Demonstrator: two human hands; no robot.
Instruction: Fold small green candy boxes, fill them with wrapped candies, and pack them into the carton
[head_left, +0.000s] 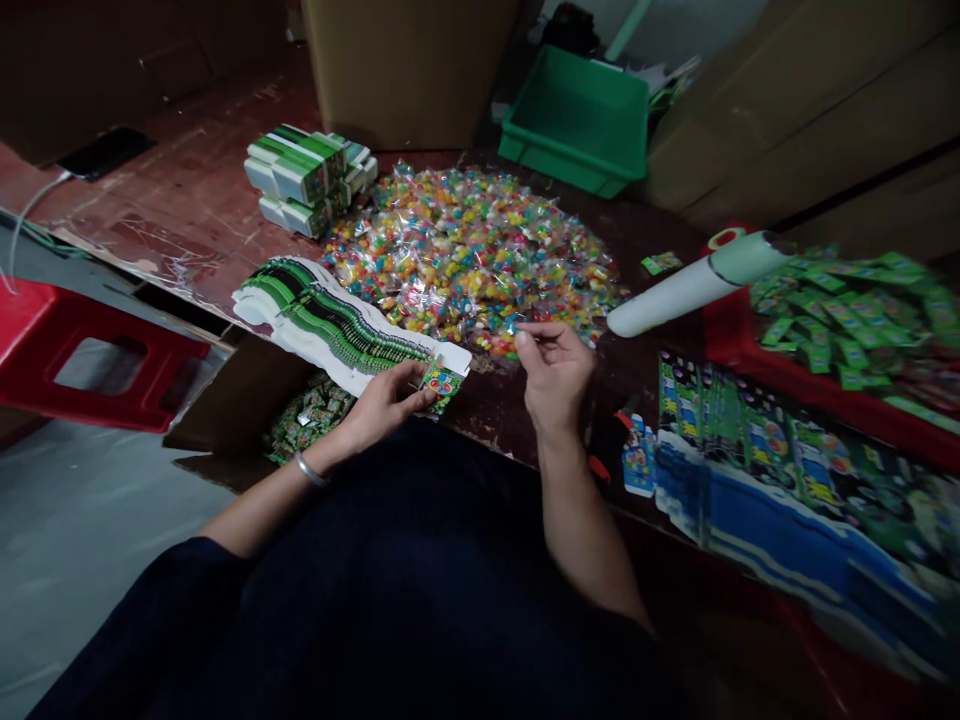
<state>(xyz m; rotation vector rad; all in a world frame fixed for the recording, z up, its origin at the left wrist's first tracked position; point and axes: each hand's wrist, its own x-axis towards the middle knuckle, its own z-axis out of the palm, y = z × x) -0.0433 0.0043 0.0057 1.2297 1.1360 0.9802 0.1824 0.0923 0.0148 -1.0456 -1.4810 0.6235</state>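
My left hand (394, 393) grips a small printed green candy box (441, 382), its white end flap standing open. The box lies at the near end of a long row of flattened green-and-white boxes (330, 320). My right hand (553, 365) is raised at the near edge of a heap of clear candy packets (480, 255) filled with multicoloured sweets. Its thumb and forefinger are pinched together; whatever is between them is too small to make out against the heap.
Bundled boxes (289, 170) stand behind the row, and a green tray (577, 125) sits at the back. To the right are a white roll (697, 285), a red tray (727, 340) of green packets, and flat printed cartons (780, 480). An open carton (225, 400) holds filled boxes below the table edge.
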